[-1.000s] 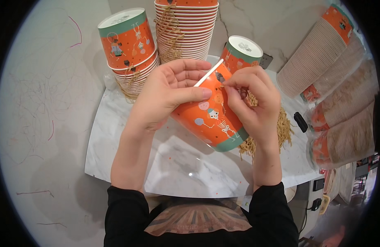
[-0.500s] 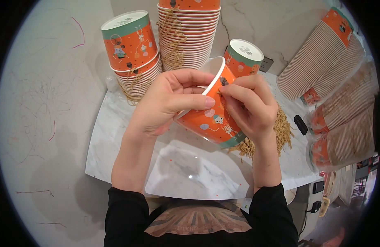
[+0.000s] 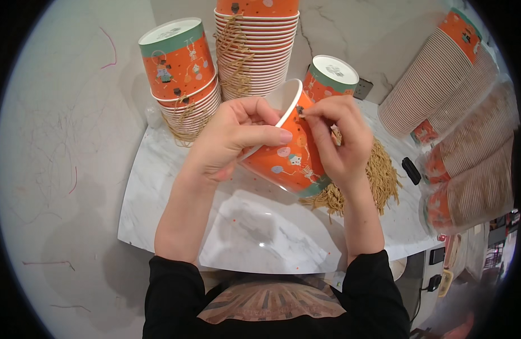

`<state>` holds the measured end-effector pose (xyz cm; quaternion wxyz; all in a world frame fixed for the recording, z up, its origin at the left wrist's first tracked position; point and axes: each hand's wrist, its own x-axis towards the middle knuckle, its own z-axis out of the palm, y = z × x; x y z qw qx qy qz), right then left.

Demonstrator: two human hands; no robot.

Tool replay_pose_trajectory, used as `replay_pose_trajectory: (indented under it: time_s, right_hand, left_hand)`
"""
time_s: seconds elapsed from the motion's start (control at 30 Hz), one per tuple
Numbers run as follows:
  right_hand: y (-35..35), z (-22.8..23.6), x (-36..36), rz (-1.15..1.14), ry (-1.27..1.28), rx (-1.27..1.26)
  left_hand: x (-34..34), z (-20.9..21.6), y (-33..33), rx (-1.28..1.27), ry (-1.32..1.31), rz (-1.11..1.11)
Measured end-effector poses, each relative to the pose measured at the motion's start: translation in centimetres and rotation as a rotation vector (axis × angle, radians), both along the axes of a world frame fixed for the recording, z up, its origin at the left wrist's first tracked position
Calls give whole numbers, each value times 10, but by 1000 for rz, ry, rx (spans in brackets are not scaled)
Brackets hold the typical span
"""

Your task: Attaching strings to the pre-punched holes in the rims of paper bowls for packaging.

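An orange paper bucket (image 3: pixel 284 148) with a white rim, green base band and cartoon figures is tilted over the table. My left hand (image 3: pixel 225 135) grips it by the rim, thumb on the outer wall and fingers inside the mouth. Against the outer wall, just below the rim, the fingertips of my right hand (image 3: pixel 346 138) pinch together at a small dark mark. Whatever lies between those fingertips is too small to make out. Behind my right wrist lies a heap of tan cords (image 3: pixel 384 176), partly hidden by the wrist and bucket.
Upside-down bucket stacks stand at the back: a left stack (image 3: pixel 181 65) and a taller middle stack (image 3: pixel 266 51), both with tan cords hanging, plus another bucket (image 3: pixel 334 70). Leaning bucket sleeves (image 3: pixel 430 73) line the right. A black object (image 3: pixel 410 170) lies near the marble-patterned table's (image 3: pixel 159 198) right side.
My right hand has shifted slightly up and left along the bucket's wall, its fingertips still pinched near the dark mark. The bucket has moved slightly left in my left hand's grip.
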<state>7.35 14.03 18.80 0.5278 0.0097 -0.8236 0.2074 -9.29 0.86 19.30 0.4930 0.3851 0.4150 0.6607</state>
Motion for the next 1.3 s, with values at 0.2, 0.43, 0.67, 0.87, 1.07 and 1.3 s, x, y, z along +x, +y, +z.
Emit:
replay_pose_trajectory:
  time_s: [0.2, 0.43, 0.67, 0.87, 1.07, 1.3]
  right_hand:
    - [-18, 6, -37, 301, 106, -349]
    - [-91, 34, -113, 843, 24, -392]
    - [-114, 40, -85, 800, -125, -355]
    - [-42, 13, -25, 255, -260, -435]
    - [-14, -7, -6, 101, -192, -387]
    - [-8, -9, 4, -15, -213, -215]
  left_hand:
    - [-10, 8, -10, 74, 75, 112]
    - [-61, 22, -73, 213, 591, 461]
    - [-28, 38, -89, 227, 567, 648]
    - [-40, 34, -56, 40, 397, 373]
    - [-3, 17, -17, 17, 408, 270]
    - [21, -2, 6, -57, 512, 300]
